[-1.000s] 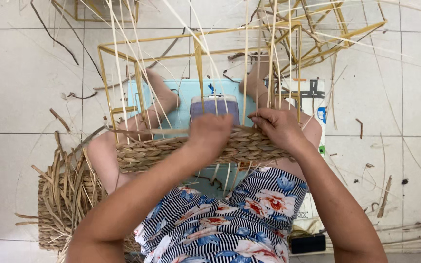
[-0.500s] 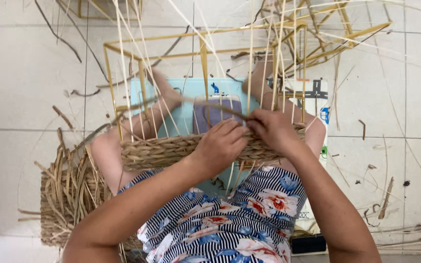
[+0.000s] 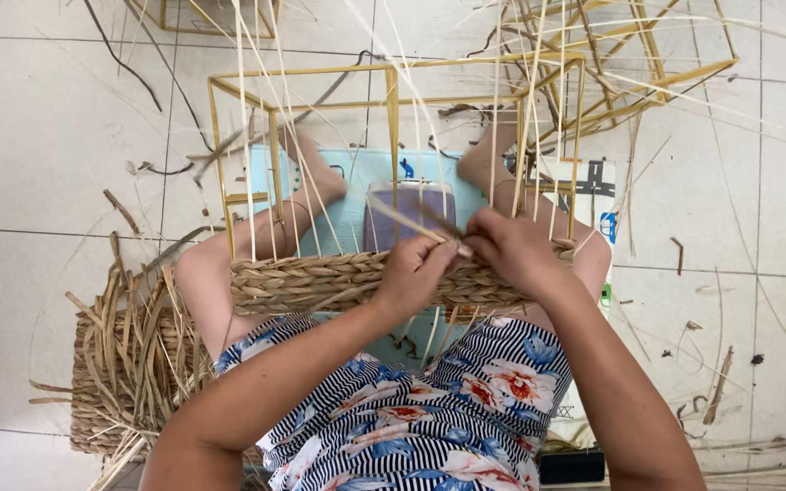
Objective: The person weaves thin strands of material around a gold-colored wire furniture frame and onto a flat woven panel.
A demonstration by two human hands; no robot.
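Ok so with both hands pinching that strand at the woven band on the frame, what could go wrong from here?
1. The left hand and right hand pull one thin strand; a sharp tug might snap or kink it.
2. The loose upright strips crowd the hands and may catch on them or get bent.
3. The frame rests only against the legs, so hard pulling could tip it and loosen the band.
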